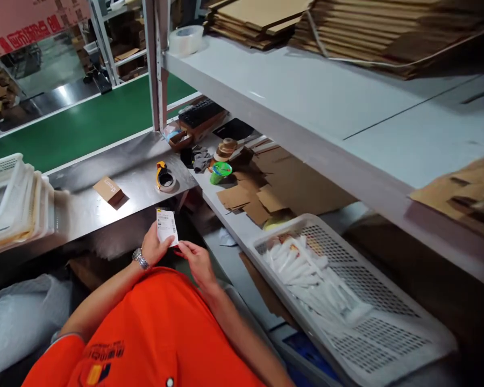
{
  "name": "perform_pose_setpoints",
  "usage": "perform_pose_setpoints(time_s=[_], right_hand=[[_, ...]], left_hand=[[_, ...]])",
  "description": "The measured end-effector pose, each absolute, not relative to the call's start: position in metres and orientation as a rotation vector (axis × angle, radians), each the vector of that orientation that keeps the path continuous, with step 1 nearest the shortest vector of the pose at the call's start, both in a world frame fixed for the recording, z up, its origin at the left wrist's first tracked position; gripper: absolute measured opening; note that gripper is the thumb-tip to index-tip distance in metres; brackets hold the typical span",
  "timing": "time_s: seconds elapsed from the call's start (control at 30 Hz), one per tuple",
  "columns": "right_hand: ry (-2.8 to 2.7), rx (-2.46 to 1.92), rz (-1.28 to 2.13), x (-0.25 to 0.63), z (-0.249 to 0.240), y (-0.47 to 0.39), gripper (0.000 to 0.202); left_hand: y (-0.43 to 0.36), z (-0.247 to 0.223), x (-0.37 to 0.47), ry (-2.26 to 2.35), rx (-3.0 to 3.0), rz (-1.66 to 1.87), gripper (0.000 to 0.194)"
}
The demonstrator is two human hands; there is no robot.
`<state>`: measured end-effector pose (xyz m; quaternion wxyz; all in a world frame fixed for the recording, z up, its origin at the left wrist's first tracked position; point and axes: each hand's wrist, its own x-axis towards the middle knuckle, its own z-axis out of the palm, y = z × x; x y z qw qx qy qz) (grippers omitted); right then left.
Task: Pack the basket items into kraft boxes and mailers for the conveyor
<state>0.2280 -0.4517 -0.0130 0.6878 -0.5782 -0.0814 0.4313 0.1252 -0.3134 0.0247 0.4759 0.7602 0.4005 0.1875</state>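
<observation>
Gripping a small white rectangular paper label (166, 224), the left hand (155, 246) is clamping its lower part, the thumb lying across the printed face. The label is showing just left of the frame's centre, above the orange shirt (153, 328); it is bearing dark print, barcode-like marks along the top and right side, and a yellow patch at its upper edge. The right hand (199, 263) is reaching to its lower right corner, thumb and forefinger close together; whether they are pinching the paper, one cannot tell.

Beyond the label, a yellow-and-black tape dispenser (161, 174) is resting on the shiny metal worktop (78, 161), with a small brown cardboard box (108, 190) lying to its left. Stacked white plastic baskets (44, 215) are standing at the left edge. Right of centre, a green plastic cup (220, 172) is standing near flat brown cardboard pieces (270, 199). At lower right, a white perforated plastic basket (391, 285) is holding slender white pieces (306, 269). The broad white shelf (306, 97) is jutting across the upper right, partly hiding the surface below and carrying stacked brown cardboard (371, 32).
</observation>
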Motion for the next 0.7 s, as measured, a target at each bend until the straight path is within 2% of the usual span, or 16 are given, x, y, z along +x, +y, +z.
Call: perform_pose_setpoints(time_s=[0.07,0.1,0.23,0.33,0.53,0.7], right_hand=[[-0.173,-1.307,0.971,0.23,-0.021,-0.45,0.052],[-0.16,-1.317,0.969,0.23,-0.026,-0.45,0.052],[-0.125,-1.349,0.959,0.233,-0.045,-0.45,0.051],[-0.155,-1.368,0.968,0.235,-0.054,-0.451,0.051],[-0.185,-1.391,0.958,0.238,-0.062,-0.459,0.055],[-0.417,-1.521,0.909,0.244,-0.061,-0.472,0.059]], left_hand=[[-0.315,0.028,0.125,0.946,2.178,0.539,0.075],[-0.315,0.031,0.125,0.884,2.319,0.534,0.072],[-0.313,0.036,0.129,0.481,2.579,0.212,0.022],[-0.314,0.034,0.132,0.365,2.587,0.061,0.02],[-0.321,0.025,0.136,0.296,2.528,0.195,0.018],[-0.323,0.024,0.143,0.32,2.454,-0.05,0.017]])
